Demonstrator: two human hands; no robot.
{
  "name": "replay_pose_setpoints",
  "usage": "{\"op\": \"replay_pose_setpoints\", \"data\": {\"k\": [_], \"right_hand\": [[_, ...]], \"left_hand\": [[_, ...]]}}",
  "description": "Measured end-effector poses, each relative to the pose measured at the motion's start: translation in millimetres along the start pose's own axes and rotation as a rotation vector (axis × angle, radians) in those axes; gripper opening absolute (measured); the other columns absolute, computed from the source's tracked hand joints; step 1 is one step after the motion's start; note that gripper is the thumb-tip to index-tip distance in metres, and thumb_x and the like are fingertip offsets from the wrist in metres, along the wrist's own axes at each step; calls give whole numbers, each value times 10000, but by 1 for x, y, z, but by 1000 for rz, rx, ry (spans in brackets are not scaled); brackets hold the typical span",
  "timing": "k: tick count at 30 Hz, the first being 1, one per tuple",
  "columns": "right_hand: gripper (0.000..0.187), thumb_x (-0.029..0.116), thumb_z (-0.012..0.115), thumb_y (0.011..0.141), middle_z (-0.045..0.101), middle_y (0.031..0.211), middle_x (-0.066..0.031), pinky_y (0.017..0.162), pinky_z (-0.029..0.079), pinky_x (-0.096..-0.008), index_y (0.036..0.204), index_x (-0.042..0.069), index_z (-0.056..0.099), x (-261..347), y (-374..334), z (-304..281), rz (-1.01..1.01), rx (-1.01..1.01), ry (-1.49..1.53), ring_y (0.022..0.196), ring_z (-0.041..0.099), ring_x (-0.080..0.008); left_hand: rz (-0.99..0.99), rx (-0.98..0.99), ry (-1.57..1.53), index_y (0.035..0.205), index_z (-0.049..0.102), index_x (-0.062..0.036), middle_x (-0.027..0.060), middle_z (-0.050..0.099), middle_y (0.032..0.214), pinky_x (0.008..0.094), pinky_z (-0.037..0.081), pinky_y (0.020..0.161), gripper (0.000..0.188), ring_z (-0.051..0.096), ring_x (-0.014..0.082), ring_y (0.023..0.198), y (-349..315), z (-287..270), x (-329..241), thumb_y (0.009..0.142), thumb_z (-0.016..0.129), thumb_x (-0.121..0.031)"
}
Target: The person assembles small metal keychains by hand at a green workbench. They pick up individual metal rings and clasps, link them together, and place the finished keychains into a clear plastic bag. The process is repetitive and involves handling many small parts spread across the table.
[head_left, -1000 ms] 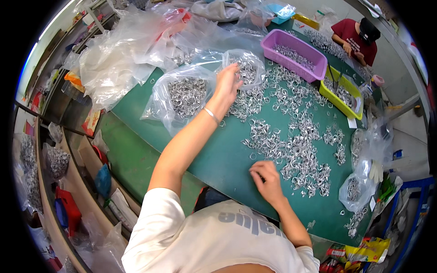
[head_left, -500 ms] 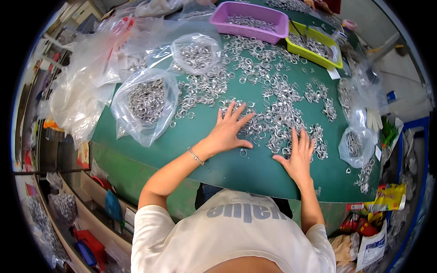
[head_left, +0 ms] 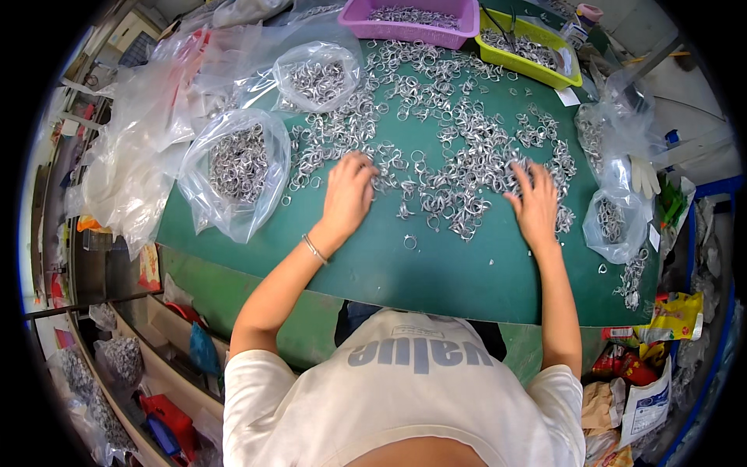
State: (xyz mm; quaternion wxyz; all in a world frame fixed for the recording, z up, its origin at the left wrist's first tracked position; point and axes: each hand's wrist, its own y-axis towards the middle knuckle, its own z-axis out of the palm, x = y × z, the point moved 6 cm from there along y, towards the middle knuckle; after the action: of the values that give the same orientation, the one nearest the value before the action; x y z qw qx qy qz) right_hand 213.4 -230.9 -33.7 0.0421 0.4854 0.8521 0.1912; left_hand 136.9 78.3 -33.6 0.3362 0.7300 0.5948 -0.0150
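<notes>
Crumpled clear plastic (head_left: 128, 148) covers the left of a green tabletop (head_left: 436, 276), next to a large open bag (head_left: 247, 219) of metal rings. Its soft mouth could sag if an elbow brushed it, letting rings slide out. The left hand (head_left: 350, 191), fingers bunched and curled, rests at the near left edge of the loose rings (head_left: 467, 140); whether it pinches any cannot be told. A lone ring (head_left: 410, 242) lies apart, nearer the person, and might be overlooked or knocked toward the edge by a sleeve. Loose rings spread between the hands and beyond them; a careless sweep could merge the clusters. The right hand (head_left: 535, 202), fingers spread wide, lies on their right side and seems to grip nothing; pushing farther right could jostle the small bag (head_left: 618, 247) there.

Compared with half a second ago, the left hand has gone from splayed to gathered and shifted leftward, away from the lone ring; the right sits farther out, widening the gap between the two.
</notes>
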Motion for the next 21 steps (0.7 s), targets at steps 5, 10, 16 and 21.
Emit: {"op": "replay_pose_setpoints", "data": {"k": [5, 10, 16, 21], "right_hand": [[601, 214, 726, 742, 400, 1341, -168, 1017, 279, -496, 1290, 132, 491, 4, 14, -14, 43, -90, 175, 1260, 342, -393], [700, 330, 768, 686, 373, 1377, -143, 1034, 250, -543, 1299, 147, 483, 103, 4, -11, -238, 197, 330, 1308, 283, -401], [364, 198, 690, 762, 475, 1299, -74, 1023, 292, -504, 1101, 104, 597, 64, 5, 2, -240, 118, 135, 1280, 365, -296], [258, 67, 626, 781, 447, 1358, -83, 997, 320, -481, 1035, 111, 615, 10, 8, -5, -131, -20, 5, 1228, 433, -289]], "left_hand": [[-28, -23, -8, 996, 605, -24, 145, 544, 1116, 410, 384, 939, 303, 484, 339, 1121, 9, -9, -18, 709, 571, 66], [252, 411, 3, 1254, 529, -159, 113, 376, 1399, 674, 224, 1005, 524, 311, 332, 1321, -16, 33, -92, 766, 700, -245], [122, 241, 352, 1183, 591, -221, 79, 397, 1392, 716, 218, 973, 383, 323, 359, 1305, 2, 26, -16, 806, 641, -169], [-3, 107, 450, 1124, 622, -192, 79, 425, 1373, 702, 233, 969, 306, 354, 348, 1287, 16, 11, 25, 823, 618, -133]]}}
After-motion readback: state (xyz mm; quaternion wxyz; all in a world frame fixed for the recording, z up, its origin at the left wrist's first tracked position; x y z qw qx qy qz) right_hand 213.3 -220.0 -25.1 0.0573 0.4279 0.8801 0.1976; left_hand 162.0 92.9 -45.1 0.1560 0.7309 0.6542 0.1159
